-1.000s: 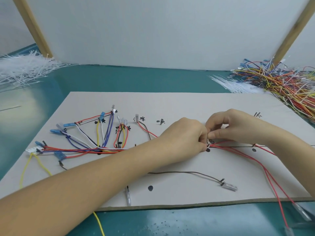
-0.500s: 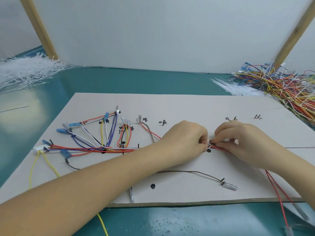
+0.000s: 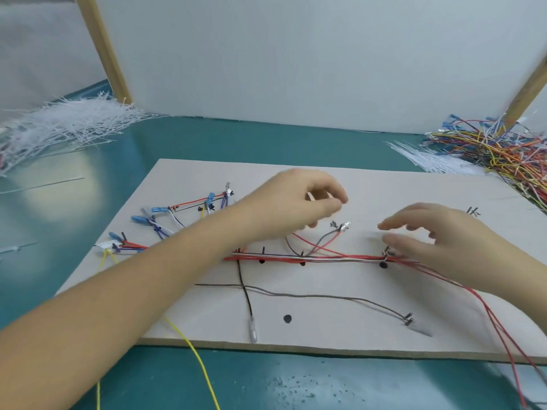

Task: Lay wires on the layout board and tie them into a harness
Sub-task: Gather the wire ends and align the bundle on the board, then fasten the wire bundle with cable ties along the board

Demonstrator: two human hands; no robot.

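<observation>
A pale layout board [image 3: 325,332] with black marks lies on the teal table. A bundle of red, white and dark wires [image 3: 325,257] runs along its middle, bound by a tie [image 3: 385,256] near a black dot. My left hand [image 3: 296,202] hovers blurred above the board behind the bundle, fingers loosely curled, with nothing visible in it. My right hand [image 3: 438,241] hovers just over the tied spot with fingers spread, off the wires. Branches with blue terminals [image 3: 154,210] fan out at the left. A grey wire [image 3: 325,296] lies loose in front.
A heap of white cable ties [image 3: 68,125] lies at the back left, and more ties [image 3: 429,158] sit beside a pile of coloured wires [image 3: 503,149] at the back right. A yellow wire [image 3: 192,350] hangs over the board's front edge. White panels stand behind.
Both hands let go of the tie point on the bundle. My left hand rose and moved back and left; my right hand opened and lifted slightly. The view shifted right.
</observation>
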